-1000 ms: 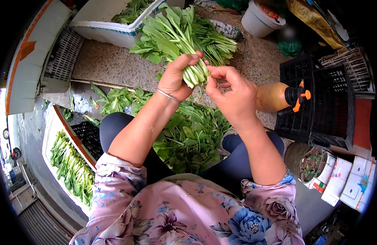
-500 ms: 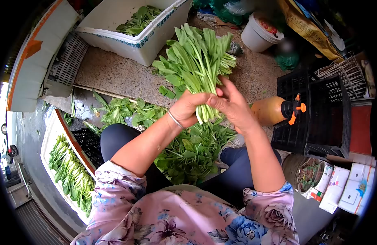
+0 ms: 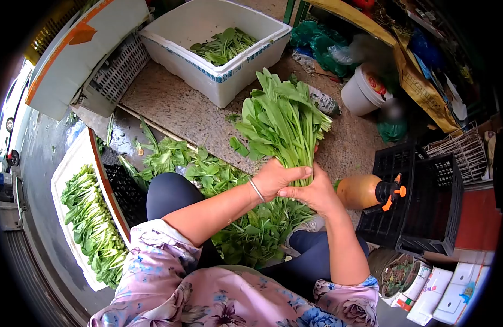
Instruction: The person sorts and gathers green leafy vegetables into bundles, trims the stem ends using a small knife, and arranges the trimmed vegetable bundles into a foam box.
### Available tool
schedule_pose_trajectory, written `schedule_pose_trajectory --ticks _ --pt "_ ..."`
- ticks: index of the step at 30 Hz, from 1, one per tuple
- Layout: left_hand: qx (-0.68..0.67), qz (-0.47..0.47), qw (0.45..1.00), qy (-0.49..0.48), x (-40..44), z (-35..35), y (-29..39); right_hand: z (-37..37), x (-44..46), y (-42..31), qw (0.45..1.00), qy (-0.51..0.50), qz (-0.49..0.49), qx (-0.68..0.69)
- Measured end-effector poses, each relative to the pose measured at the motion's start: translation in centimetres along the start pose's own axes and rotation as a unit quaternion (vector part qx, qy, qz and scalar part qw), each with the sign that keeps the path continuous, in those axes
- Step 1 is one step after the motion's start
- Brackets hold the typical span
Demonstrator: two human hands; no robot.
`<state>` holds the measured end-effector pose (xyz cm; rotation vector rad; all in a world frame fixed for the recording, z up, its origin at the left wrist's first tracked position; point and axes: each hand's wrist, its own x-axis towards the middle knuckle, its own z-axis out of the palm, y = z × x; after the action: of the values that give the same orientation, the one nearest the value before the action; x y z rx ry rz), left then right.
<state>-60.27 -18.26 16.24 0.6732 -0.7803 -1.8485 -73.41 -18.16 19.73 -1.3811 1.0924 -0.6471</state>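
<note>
A thick bunch of leafy greens (image 3: 287, 122) stands upright in front of me, leaves up and away, pale stems toward my palms. My left hand (image 3: 279, 179) wraps round the stems from the left, a bracelet on its wrist. From the other side my right hand (image 3: 317, 192) closes on the lower stems, its thumb laid across below the left thumb. The stem ends are mostly hidden by my hands. Beneath them, loose leaves (image 3: 257, 229) are heaped on the ground between my legs, with more scattered leaves (image 3: 202, 163) to the left.
A white foam box (image 3: 219, 82) with some greens is at the back. At left, another foam box (image 3: 61, 191) holds neat rows of greens. An orange spray bottle (image 3: 360, 192) and black crates (image 3: 420, 201) stand right. A white bucket (image 3: 363, 92) is behind.
The view has shifted, so the surroundings sit lower. Both hands still hold the bunch; the left thumb now lies over the stems, and the stem ends that showed below are covered.
</note>
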Motion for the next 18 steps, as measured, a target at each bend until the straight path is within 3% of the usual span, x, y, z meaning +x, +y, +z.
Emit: schedule_pose_trajectory --ticks 2,8,9,11,14,18 --pt "0.034 -0.027 0.999 0.006 -0.1 -0.8 -0.8 -0.2 -0.2 0.1 0.996 -0.033 0.066 0.040" --pt "0.054 -0.065 0.995 0.048 -0.9 -0.6 -1.4 0.8 -1.1 1.3 0.979 -0.024 0.109 0.168" --pt "0.062 -0.118 0.990 0.045 -1.1 -0.6 -0.9 0.8 -1.2 2.0 0.979 -0.016 0.114 0.169" --pt "0.088 -0.174 0.977 0.086 -1.2 -1.0 -2.2 0.5 -1.5 3.5 0.952 -0.036 0.207 0.222" --pt "0.137 -0.245 0.959 0.031 -1.9 -0.4 -0.6 0.5 -2.1 4.1 0.915 -0.036 0.278 0.290" --pt "0.147 -0.284 0.947 0.032 -2.1 -1.5 -2.3 0.2 -2.3 5.1 0.881 -0.047 0.341 0.326"
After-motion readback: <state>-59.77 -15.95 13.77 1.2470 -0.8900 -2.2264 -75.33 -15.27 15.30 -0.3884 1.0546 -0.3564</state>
